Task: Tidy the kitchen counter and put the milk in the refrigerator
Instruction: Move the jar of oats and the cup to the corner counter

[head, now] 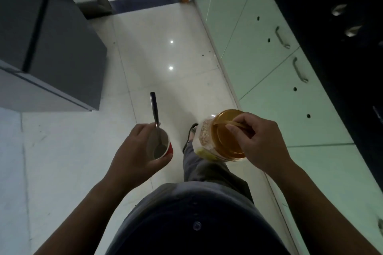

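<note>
My left hand [135, 151] is wrapped around a red cup [163, 149] with a pale inside. A metal spoon [155, 114] stands in the cup, its handle pointing away from me. My right hand [259, 143] carries a clear plastic jar [207, 141] by the thin handle on its amber lid [228, 134]; the jar hangs tilted and holds grainy contents. Both hands are above the floor in front of my body. The grey refrigerator [51, 47] stands at the left with its doors closed. No milk is in view.
Pale green cabinet doors [269, 64] with metal handles run along the right under a dark counter [342, 27]. Glossy white floor tiles [165, 58] lead to a doorway at the top. My leg and sandalled foot [191, 130] are below the jar.
</note>
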{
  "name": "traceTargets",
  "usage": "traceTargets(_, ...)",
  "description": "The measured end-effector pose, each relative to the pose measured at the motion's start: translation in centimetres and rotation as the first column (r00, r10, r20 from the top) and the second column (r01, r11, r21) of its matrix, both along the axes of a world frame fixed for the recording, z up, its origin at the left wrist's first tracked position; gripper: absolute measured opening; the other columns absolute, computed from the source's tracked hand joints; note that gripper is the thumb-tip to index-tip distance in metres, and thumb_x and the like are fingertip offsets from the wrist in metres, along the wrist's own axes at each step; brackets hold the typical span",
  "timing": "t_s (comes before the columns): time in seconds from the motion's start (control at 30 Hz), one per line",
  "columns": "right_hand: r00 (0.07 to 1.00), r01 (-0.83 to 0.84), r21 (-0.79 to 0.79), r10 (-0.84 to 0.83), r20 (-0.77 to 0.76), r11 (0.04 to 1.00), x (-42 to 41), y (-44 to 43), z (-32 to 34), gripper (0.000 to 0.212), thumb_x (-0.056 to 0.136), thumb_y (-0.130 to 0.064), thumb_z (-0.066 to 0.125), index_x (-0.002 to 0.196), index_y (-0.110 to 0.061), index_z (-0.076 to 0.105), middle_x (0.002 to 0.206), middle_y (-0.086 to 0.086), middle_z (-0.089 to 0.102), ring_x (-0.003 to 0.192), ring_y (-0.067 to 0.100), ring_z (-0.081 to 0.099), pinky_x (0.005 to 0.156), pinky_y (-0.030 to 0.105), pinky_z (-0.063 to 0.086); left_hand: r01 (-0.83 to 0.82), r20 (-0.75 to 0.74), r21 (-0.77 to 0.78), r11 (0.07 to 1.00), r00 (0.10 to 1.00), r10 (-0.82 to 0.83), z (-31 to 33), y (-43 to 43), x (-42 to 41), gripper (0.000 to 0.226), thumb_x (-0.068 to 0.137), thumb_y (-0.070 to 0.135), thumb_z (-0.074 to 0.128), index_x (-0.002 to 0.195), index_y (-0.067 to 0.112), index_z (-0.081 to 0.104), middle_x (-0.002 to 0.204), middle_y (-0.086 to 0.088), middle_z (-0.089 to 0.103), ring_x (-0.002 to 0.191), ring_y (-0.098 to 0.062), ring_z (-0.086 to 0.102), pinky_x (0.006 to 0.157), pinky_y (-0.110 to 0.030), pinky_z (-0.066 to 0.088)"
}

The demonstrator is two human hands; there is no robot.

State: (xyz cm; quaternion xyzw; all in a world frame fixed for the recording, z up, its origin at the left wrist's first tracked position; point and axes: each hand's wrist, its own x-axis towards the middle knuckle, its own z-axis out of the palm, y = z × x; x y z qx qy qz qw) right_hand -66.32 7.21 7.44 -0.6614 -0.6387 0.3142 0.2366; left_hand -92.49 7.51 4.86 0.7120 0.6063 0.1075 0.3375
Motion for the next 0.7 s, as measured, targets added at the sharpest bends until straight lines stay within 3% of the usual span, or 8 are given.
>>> traceTargets(0.33,0.999,0.029,-0.026,-0.03,-0.034,0.999,2.2,20.9,-0.2,0.008,0.086,-0.028,0.061,0.083,-0.021,0.06,0.069,-0.01,0.06,0.065,0.003,0.058,0.061,0.008,0.045,0.032,0.057,0.038,0.999,0.998,-0.034,2.4,23.5,4.3,0.083,0.066,0.036,0.08,0.135,0.013,0.04,0.132,-0.007,0.047,0.104,-0.014,0.045,0.069,-0.009,0.037)
traceTargets(0.53,0.987,0.152,0.002,-0.152,-0.057,0.988,2.8,32.3,-0.2,0.008,0.086,-0.025,0.063,0.081,-0.018,0.061,0.068,-0.003,0.063,0.076,0.004,0.059,0.06,0.01,0.046,0.002,0.064,0.04,0.999,0.998,-0.005,2.3,35.5,3.7,0.084,0.062,0.05,0.074,0.131,0.012,0.045,0.125,-0.006,0.051,0.099,-0.012,0.048,0.069,-0.008,0.035)
traceTargets(0.63,0.985,0.173,0.011,-0.173,-0.011,0.985,2.9,39.1,-0.6,0.005,0.086,-0.027,0.062,0.084,-0.022,0.06,0.076,-0.006,0.065,0.069,0.003,0.058,0.06,0.008,0.043,0.03,0.049,0.057,0.998,0.998,-0.033,1.2,43.2,3.5,0.081,0.065,0.038,0.081,0.132,0.012,0.045,0.126,-0.007,0.051,0.099,-0.011,0.046,0.069,-0.009,0.034)
traceTargets(0.7,0.979,0.2,0.031,-0.201,0.023,0.979,2.8,43.8,-0.2,0.005,0.085,-0.028,0.063,0.087,-0.025,0.06,0.08,-0.008,0.064,0.072,0.003,0.056,0.064,0.014,0.044,0.08,0.05,0.083,0.993,0.995,-0.085,1.3,49.2,3.5,0.08,0.066,0.036,0.08,0.134,0.015,0.043,0.129,-0.005,0.049,0.099,-0.01,0.044,0.069,-0.01,0.035)
